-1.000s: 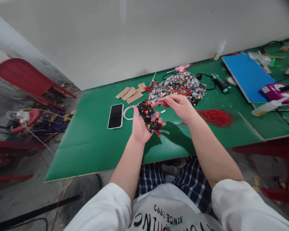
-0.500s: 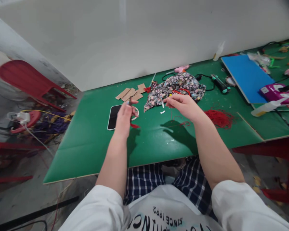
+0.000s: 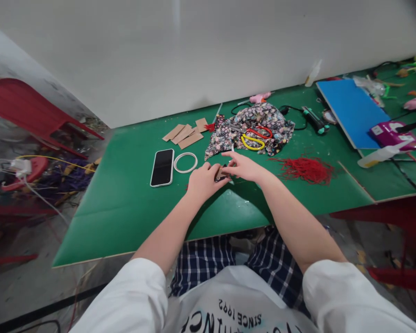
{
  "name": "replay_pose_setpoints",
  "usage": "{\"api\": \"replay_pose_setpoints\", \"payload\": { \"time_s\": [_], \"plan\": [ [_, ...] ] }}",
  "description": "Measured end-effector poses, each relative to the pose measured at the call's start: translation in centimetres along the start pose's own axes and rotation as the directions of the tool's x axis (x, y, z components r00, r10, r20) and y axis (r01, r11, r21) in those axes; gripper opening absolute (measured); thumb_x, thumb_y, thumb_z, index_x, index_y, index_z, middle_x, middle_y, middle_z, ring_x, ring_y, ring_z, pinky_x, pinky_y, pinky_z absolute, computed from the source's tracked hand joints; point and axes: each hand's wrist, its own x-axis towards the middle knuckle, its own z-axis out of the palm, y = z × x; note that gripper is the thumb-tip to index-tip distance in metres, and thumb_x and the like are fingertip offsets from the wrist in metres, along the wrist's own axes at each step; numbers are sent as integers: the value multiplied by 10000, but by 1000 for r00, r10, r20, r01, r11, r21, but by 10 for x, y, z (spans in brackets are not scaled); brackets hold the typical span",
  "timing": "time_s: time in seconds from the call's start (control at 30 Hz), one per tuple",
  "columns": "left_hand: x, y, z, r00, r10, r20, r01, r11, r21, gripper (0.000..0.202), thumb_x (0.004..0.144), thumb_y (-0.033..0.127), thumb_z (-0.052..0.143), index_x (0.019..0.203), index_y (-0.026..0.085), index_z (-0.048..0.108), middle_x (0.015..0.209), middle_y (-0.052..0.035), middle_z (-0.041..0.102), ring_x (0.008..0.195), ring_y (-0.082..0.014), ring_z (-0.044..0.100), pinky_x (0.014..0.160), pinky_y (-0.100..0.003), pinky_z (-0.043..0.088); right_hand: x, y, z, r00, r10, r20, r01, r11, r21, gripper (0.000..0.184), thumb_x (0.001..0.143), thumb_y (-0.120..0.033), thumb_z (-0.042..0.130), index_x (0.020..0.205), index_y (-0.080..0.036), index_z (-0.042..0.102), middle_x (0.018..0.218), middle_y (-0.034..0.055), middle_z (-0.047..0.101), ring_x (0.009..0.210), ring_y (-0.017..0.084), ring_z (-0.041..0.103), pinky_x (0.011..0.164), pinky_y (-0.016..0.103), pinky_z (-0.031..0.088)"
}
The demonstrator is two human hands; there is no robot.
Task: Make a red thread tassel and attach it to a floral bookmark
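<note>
My left hand (image 3: 205,181) is closed around a small brown piece (image 3: 222,174) with a dark patterned edge, perhaps cardboard with cloth on it. Opposite it, my right hand (image 3: 245,167) pinches the piece's right side, its index finger raised above. Fingers cover much of the piece, so its exact kind stays unclear. A bit of red shows beside the left hand. Just left lie a white ring (image 3: 175,163) and a phone (image 3: 162,167). Beyond the hands is a crumpled floral cloth (image 3: 279,121), with scissors (image 3: 252,142) having red and yellow handles on it.
Brown card pieces (image 3: 184,134) lie at the back left. Red threads (image 3: 307,170) are heaped to the right. Farther right are a green-and-black tool (image 3: 315,121), a blue board (image 3: 355,113), a purple device (image 3: 395,135) and a glue bottle (image 3: 381,155). A pink glue gun (image 3: 260,98) lies behind the cloth.
My hands have come together: the left moved right, off the white ring, with the small piece, and the right moved left and down onto it. The scissors' handles now show fully.
</note>
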Motion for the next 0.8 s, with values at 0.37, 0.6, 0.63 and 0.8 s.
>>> {"api": "replay_pose_setpoints", "payload": {
  "time_s": [0.37,0.6,0.63,0.8],
  "plan": [
    [-7,-24,-1,983,-20,182,20,1000,3,787,746,686,493,1384,250,343,1034,-98,576,800,-237,614,641,-274,396,3,18,-8,994,73,77,-73,997,-2,406,773,-199,556,1178,-212,522,601,-54,491,472,71,460,401,186,406],
    [-14,-62,-7,964,67,258,-35,991,-126,567,789,596,511,1233,245,506,951,-63,588,814,-215,597,643,-256,404,3,23,-9,989,140,39,-140,990,-13,309,766,-278,601,1067,-217,569,617,-34,524,445,73,469,395,206,437],
    [-16,-67,-8,962,74,263,-30,986,-166,536,804,565,510,1235,246,503,919,-54,596,797,-210,596,632,-254,398,3,22,-9,988,151,36,-149,988,-32,295,768,-285,596,1053,-216,567,623,-28,537,452,78,479,397,207,439],
    [-23,-89,-12,941,52,333,101,898,-427,509,830,486,498,1283,257,462,657,-2,606,613,-198,582,533,-259,347,3,19,-9,985,165,43,-156,976,-153,220,775,-301,565,972,-204,582,635,-18,540,494,90,505,424,211,452]
  ]
}}
